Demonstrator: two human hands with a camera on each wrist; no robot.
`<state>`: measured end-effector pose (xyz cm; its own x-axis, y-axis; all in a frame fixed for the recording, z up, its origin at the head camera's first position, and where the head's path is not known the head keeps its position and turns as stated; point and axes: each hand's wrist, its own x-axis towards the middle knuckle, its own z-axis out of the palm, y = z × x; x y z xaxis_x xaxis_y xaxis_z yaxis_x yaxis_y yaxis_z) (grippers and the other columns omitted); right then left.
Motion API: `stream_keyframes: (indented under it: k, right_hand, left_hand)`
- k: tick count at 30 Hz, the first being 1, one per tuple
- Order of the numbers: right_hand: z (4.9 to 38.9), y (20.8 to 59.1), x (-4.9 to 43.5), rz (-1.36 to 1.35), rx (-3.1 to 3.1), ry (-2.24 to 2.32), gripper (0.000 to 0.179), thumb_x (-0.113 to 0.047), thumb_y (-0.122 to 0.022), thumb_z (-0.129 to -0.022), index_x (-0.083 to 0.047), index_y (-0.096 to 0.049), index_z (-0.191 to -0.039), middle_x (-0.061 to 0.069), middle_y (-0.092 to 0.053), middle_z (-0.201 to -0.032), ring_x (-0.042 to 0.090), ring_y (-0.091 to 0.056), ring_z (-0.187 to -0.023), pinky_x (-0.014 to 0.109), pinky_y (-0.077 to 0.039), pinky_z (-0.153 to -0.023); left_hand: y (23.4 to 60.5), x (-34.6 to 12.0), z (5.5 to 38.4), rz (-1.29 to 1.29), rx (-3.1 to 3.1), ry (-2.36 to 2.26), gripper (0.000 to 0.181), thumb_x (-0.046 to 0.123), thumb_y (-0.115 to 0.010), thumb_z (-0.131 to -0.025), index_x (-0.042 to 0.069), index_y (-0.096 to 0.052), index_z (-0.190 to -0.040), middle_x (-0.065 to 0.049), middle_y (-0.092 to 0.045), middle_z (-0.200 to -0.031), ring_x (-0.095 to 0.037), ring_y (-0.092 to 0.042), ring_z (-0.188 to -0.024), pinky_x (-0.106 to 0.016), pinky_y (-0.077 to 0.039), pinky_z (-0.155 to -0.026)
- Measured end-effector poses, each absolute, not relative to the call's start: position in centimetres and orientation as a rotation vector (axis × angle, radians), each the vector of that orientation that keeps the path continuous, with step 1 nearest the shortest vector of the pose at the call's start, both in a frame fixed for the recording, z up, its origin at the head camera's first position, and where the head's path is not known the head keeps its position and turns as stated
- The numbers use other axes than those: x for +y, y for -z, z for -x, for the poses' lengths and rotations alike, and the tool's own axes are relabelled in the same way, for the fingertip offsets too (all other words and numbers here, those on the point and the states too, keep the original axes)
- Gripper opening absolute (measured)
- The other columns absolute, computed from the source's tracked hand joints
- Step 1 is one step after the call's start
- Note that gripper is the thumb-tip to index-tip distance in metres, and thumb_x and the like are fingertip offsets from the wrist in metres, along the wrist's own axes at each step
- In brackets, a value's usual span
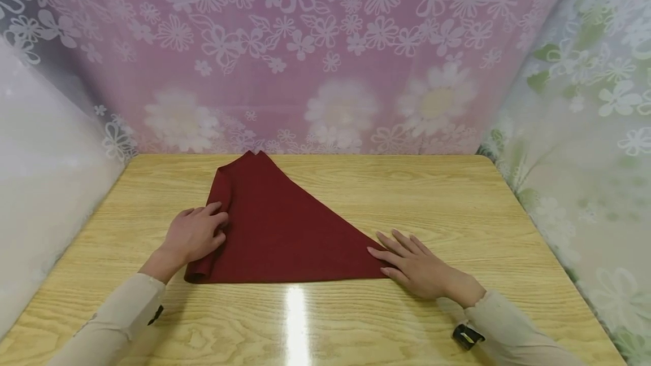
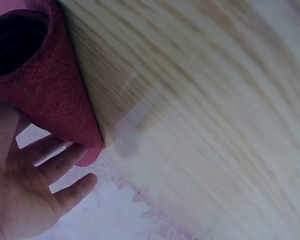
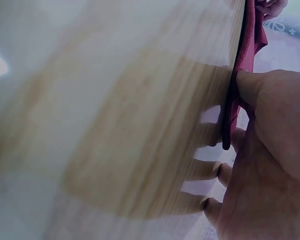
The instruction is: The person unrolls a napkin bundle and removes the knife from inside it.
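Note:
A dark red cloth [image 1: 285,230] lies on the table, roughly a triangle with a long point toward the right. Its left edge is turned over into a loose roll, whose hollow end [image 2: 15,42] shows in the left wrist view. My left hand [image 1: 195,233] rests against this rolled edge with loosely bent fingers, spread apart in the left wrist view. At the cloth's right point, my right hand [image 1: 419,264] lies with extended fingers, some on the fabric and some on the wood. The right wrist view shows the thumb [image 3: 250,87] touching the cloth's edge.
The wood-grain table [image 1: 356,321] carries a bright light reflection at its front. A pink flowered backdrop [image 1: 325,61] stands behind it, with pale flowered sheets [image 1: 600,157] at the sides. A black strap piece [image 1: 467,336] is at the right wrist.

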<state>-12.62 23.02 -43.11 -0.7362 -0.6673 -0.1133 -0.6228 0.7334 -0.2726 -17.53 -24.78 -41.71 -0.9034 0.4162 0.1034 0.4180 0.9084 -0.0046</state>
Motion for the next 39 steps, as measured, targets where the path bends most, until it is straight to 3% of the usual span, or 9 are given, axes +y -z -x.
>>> stream_keyframes:
  k: [10,17,22,28,34,39]
  right_hand:
    - [12.8,43.8,23.2,1.026,2.743,0.329,0.047,-0.037,-0.035,-0.104,-0.025,-0.036,-0.149,0.007,-0.018,-0.158,0.037,-0.011,-0.142,0.063,-0.014,-0.107]
    - [12.6,43.8,23.2,1.077,2.758,0.379,0.045,-0.032,-0.039,-0.104,-0.023,-0.039,-0.148,0.010,-0.021,-0.157,0.040,-0.013,-0.141,0.065,-0.015,-0.105]
    - [12.4,43.5,23.1,1.055,2.757,0.396,0.044,-0.030,-0.040,-0.104,-0.021,-0.041,-0.147,0.011,-0.022,-0.156,0.041,-0.014,-0.140,0.066,-0.016,-0.105]
    - [12.5,43.6,23.1,1.047,2.754,0.368,0.045,-0.033,-0.038,-0.104,-0.021,-0.040,-0.148,0.010,-0.020,-0.157,0.040,-0.012,-0.141,0.065,-0.015,-0.106]
    - [12.4,43.4,23.0,1.024,2.742,0.340,0.046,-0.034,-0.036,-0.105,-0.022,-0.037,-0.149,0.009,-0.018,-0.157,0.039,-0.011,-0.142,0.064,-0.014,-0.107]
    - [12.6,43.3,23.0,1.007,2.740,0.367,0.046,-0.034,-0.036,-0.104,-0.023,-0.038,-0.149,0.008,-0.018,-0.158,0.039,-0.010,-0.142,0.064,-0.013,-0.107]
  left_hand:
    - [41.2,-26.0,17.3,0.583,-2.996,0.037,0.028,0.021,-0.056,-0.089,0.011,-0.068,-0.112,-0.024,-0.047,-0.137,-0.042,-0.053,-0.115,-0.060,-0.040,-0.090]
    - [42.0,-28.2,16.6,0.742,-2.769,0.019,0.026,0.014,-0.064,-0.083,0.010,-0.072,-0.107,-0.021,-0.049,-0.137,-0.038,-0.049,-0.120,-0.055,-0.042,-0.091]
    - [42.6,-29.3,16.2,0.826,-2.740,0.007,0.036,0.013,-0.064,-0.085,0.009,-0.068,-0.120,-0.018,-0.053,-0.135,-0.034,-0.049,-0.122,-0.053,-0.042,-0.093]
    - [42.9,-29.6,15.8,0.816,-2.844,0.044,0.040,0.013,-0.055,-0.091,0.011,-0.061,-0.131,-0.017,-0.050,-0.138,-0.033,-0.046,-0.126,-0.054,-0.038,-0.097]
    - [42.9,-29.6,15.8,0.748,-2.998,0.134,0.044,0.031,-0.047,-0.100,0.013,-0.052,-0.139,-0.015,-0.040,-0.146,-0.033,-0.035,-0.134,-0.056,-0.029,-0.104]
    - [42.8,-29.6,15.6,0.719,-3.053,0.150,0.056,0.046,-0.045,-0.099,0.014,-0.046,-0.144,-0.016,-0.035,-0.150,-0.034,-0.030,-0.137,-0.057,-0.027,-0.105]
